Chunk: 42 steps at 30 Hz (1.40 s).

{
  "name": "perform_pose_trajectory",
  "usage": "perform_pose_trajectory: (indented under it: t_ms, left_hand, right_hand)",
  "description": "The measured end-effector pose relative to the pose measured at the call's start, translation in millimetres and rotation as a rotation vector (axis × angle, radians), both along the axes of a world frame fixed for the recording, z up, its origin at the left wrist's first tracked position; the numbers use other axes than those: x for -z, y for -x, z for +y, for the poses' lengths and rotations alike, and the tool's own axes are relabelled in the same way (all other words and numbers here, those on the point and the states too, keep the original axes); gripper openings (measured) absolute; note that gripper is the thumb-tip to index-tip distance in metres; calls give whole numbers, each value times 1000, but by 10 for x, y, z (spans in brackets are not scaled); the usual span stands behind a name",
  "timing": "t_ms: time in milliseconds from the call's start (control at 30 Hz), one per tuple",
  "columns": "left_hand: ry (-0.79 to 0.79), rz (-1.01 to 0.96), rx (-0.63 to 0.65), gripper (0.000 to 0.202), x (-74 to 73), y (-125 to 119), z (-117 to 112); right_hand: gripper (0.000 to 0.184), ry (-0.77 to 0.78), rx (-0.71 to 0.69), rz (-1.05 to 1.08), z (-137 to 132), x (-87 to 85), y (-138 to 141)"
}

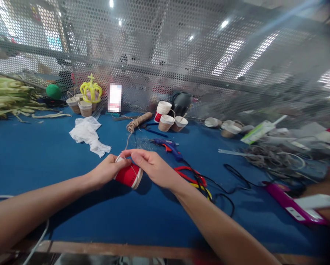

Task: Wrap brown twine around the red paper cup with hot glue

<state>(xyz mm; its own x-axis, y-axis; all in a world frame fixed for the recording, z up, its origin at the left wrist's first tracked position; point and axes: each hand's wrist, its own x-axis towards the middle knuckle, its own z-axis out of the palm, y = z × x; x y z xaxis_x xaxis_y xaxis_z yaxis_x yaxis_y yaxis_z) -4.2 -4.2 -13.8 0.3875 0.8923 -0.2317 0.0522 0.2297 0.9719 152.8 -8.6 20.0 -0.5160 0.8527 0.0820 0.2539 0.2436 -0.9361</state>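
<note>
My left hand (108, 168) is closed round a red paper cup (127, 176) with a white rim and white base, tilted on its side just above the blue table. My right hand (156, 167) bends over the cup from the right, its index finger reaching to the white end and its thumb close by. A thin strand of jute twine (128, 141) runs from my right fingertips to a twine bundle (139, 121) beyond the cup. Some twine also lies across the red side. The exact pinch is partly hidden by the fingers.
A blue glue gun (169, 146) with a trailing black cord lies to the right, near pliers (155, 130). Twine-wrapped cups (166, 123) stand behind. White cloth (87, 134) lies left. A purple power strip (294, 204) and another person's arm (325, 191) are far right.
</note>
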Motion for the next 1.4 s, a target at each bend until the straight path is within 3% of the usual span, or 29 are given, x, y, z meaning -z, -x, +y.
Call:
perform_pose_trajectory:
  t_ms: [200, 300, 467, 600, 733, 800, 933, 1000, 1100, 1200, 1267, 1400]
  left_hand:
    - [34, -74, 15, 31, -37, 11, -33]
    - [81, -164, 88, 29, -66, 0, -70]
    - [93, -195, 163, 32, -93, 16, -84]
    - [25, -206, 308, 36, -150, 108, -113]
    - [38, -152, 567, 34, -231, 171, -170]
    - [29, -167, 486, 33, -228, 156, -159]
    - [13, -195, 30, 34, -115, 86, -38]
    - [-4, -182, -95, 33, -51, 63, 24]
    - [-2, -124, -166, 31, 5, 48, 68]
    - [3, -63, -171, 30, 27, 30, 60]
    - [11, -46, -168, 31, 41, 10, 45]
    - [8, -16, -173, 31, 82, -29, 17]
  right_hand:
    - [29, 149, 85, 104, 261, 10, 88]
    - [32, 297, 208, 49, 594, 63, 166]
    - [37, 326, 332, -50, 1253, 194, 240]
    - [31, 295, 383, -138, 1633, 227, 269]
    - [31, 213, 396, -222, 1775, 177, 312]
    - [28, 157, 388, -249, 1737, 114, 321]
    - [30, 7, 390, -231, 1402, -91, 236]
    - [32, -47, 379, -207, 1139, -199, 109]
    - [32, -218, 346, -248, 761, -291, -181]
    - [24, -371, 496, -524, 487, -262, -452]
    - [23, -339, 541, -609, 340, -190, -521]
    - [24, -202, 356, -446, 88, -56, -402]
